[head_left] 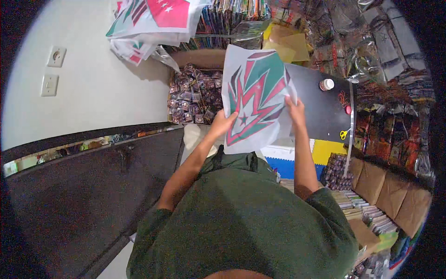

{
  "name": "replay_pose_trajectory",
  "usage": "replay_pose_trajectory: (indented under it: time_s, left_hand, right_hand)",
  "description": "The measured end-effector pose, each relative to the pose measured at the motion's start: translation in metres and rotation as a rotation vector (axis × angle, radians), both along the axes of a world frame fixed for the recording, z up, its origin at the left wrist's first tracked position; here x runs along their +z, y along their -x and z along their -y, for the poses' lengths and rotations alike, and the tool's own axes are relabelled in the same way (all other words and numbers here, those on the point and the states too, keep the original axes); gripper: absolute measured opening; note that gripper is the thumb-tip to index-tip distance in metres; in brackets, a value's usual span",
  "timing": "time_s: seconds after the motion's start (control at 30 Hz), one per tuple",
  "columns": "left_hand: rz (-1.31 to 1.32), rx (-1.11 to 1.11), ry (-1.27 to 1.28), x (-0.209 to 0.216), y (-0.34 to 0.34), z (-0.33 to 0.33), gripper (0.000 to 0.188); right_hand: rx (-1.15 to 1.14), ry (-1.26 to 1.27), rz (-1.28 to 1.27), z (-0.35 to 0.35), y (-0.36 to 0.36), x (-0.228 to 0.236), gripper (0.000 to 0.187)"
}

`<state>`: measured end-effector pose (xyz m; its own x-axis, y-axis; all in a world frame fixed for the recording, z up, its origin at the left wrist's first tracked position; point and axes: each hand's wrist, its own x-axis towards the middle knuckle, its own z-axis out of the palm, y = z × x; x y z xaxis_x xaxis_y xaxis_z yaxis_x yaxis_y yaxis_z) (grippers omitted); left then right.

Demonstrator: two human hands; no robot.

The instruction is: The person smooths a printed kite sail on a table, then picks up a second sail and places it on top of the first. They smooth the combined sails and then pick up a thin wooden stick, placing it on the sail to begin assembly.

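A white sheet (258,79) printed with green, pink and dark jagged shapes and stars hangs in front of me; whether it is cloth or paper I cannot tell. My left hand (224,123) pinches its left edge, thumb on the printed face. On the opposite edge, my right hand (296,112) grips it in the same way. The sheet is slightly curved and hides part of a cardboard box (197,59) full of small plastic-wrapped items (190,95). More printed sheets (160,23) in similar colours lie in a pile at the upper left.
A dark table (320,111) at right carries a white jar (326,84), red cord (343,98) and yellow scissors (344,135). Stacked wrapped packets (390,116) line the right side. Below them are opened cardboard boxes (371,181). A white wall (93,69) stands left.
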<state>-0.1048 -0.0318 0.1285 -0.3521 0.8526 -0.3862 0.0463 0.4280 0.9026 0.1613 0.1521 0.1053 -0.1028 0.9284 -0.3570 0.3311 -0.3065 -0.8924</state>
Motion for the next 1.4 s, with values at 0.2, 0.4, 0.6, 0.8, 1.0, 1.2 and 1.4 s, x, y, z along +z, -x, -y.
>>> replay_pose_trajectory:
  time_s: [0.2,0.4,0.6,0.8,1.0,1.2,1.4]
  left_hand:
    - [0.02,0.016,-0.042,-0.012,0.004,0.001,0.027]
    - [-0.04,0.015,0.033,-0.003,0.014,-0.001,0.031]
    - [-0.022,0.05,-0.012,-0.003,0.011,0.003,0.038]
    - [0.012,0.074,-0.128,-0.012,0.013,0.013,0.038]
    - [-0.001,0.058,-0.101,-0.021,0.029,0.027,0.039]
    - [-0.081,-0.039,-0.111,-0.008,0.046,0.025,0.039]
    - [0.008,-0.115,0.007,-0.008,0.062,0.041,0.039]
  right_hand:
    - [0.002,0.016,-0.126,-0.003,0.004,-0.007,0.042]
    - [-0.004,0.083,-0.202,-0.003,0.013,-0.001,0.043]
    - [0.004,0.1,-0.153,-0.005,0.016,0.009,0.045]
    - [-0.02,0.071,-0.139,0.0,0.026,0.019,0.043]
    - [0.006,0.042,-0.085,0.004,0.032,0.005,0.05]
    - [-0.032,0.089,-0.072,0.027,0.049,0.024,0.057]
    - [-0.104,0.048,-0.009,0.047,0.039,0.016,0.057]
